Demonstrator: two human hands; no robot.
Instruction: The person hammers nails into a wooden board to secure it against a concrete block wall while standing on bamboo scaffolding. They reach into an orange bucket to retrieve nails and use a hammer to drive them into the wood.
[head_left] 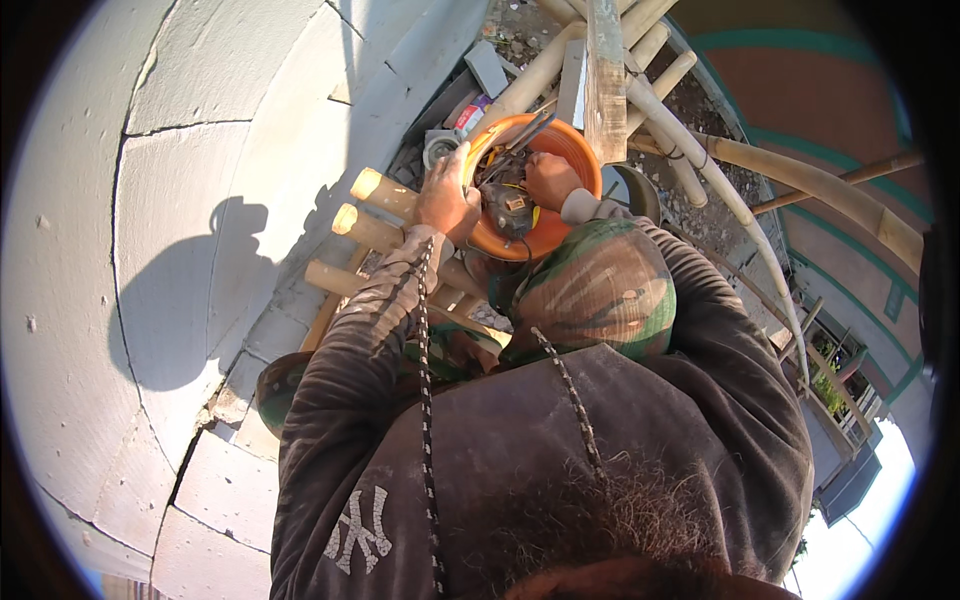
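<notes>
An orange bucket stands tilted in front of me, above my knee in camouflage trousers. My left hand grips its left rim, with fingers lying along the edge. My right hand reaches inside, its fingers curled; what they hold, if anything, is hidden. In the bucket lies a dusty, dark rounded object with a small orange label. Long dark metal tools lean against the far rim, and yellow bits show among the jumble.
A pale block wall rises on the left. Cut bamboo ends stick out beside the bucket. Beyond it, a wooden plank and crossing bamboo poles stand over rubble. A grey block lies near my left hand.
</notes>
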